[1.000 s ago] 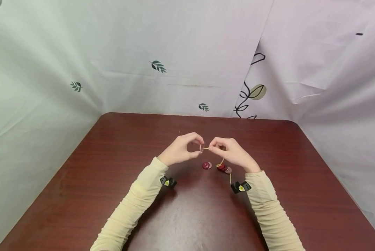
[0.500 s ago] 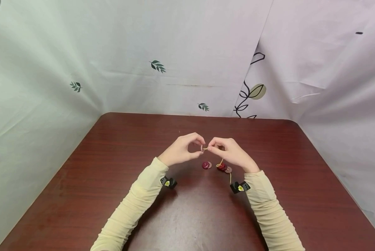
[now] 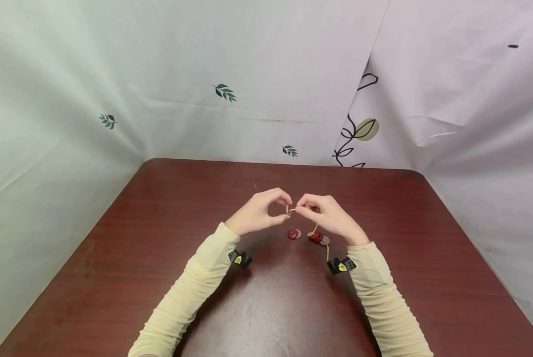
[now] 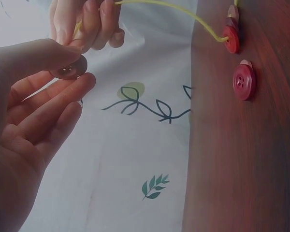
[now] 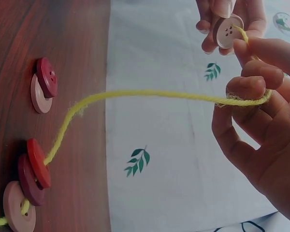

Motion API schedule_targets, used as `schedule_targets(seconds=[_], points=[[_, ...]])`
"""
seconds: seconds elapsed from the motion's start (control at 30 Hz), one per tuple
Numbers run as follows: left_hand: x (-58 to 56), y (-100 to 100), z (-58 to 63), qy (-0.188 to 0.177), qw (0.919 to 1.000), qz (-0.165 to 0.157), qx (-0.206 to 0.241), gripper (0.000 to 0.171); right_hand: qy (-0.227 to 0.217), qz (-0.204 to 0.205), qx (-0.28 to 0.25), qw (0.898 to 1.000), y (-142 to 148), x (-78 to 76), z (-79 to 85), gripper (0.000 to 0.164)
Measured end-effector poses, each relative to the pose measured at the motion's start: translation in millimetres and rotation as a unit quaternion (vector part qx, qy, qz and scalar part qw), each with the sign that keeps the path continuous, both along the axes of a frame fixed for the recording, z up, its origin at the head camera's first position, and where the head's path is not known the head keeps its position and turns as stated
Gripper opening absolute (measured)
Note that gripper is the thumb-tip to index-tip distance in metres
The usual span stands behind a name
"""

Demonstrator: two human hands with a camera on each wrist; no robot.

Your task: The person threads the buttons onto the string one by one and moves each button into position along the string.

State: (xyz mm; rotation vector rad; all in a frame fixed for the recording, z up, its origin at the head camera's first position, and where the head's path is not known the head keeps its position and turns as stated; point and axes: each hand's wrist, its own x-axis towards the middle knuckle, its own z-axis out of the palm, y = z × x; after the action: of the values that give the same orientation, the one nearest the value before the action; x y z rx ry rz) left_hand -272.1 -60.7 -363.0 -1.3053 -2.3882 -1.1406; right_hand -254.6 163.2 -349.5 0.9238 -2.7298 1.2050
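Note:
A pale pink button (image 5: 222, 39) is pinched at its rim between the thumb and fingers of my left hand (image 3: 258, 213). Close by on the right, my right hand (image 3: 330, 215) pinches yellow yarn (image 5: 150, 93) near its end. In the right wrist view the yarn's tip meets the button's face at the holes; how deep it goes cannot be seen. From the right hand the yarn hangs down to the table, where it runs through a red button (image 5: 39, 166), a dark red button (image 5: 28, 186) and another pink button (image 5: 12, 203).
Left of the threaded buttons on the brown table (image 3: 248, 307), a loose dark red button (image 5: 47, 77) overlaps a pink one (image 5: 38, 100). White cloth with leaf prints (image 3: 224, 92) hangs behind the table and along both sides. Each sleeve carries a small black wrist camera.
Both hands stay almost in place. The short stretch of yarn between the right fingertips and the button has bent, then straightened a little, and the gap there is slightly smaller than a second ago.

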Motion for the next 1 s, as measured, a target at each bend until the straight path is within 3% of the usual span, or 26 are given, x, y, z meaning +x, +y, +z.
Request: schedule_targets(seconds=[1.0], points=[[-2.4, 1.8, -1.9, 0.014, 0.9998, -0.008, 0.013, 0.027, 0.0, 0.007, 0.005, 1.0, 3.7, -3.8, -6.0, 0.006]])
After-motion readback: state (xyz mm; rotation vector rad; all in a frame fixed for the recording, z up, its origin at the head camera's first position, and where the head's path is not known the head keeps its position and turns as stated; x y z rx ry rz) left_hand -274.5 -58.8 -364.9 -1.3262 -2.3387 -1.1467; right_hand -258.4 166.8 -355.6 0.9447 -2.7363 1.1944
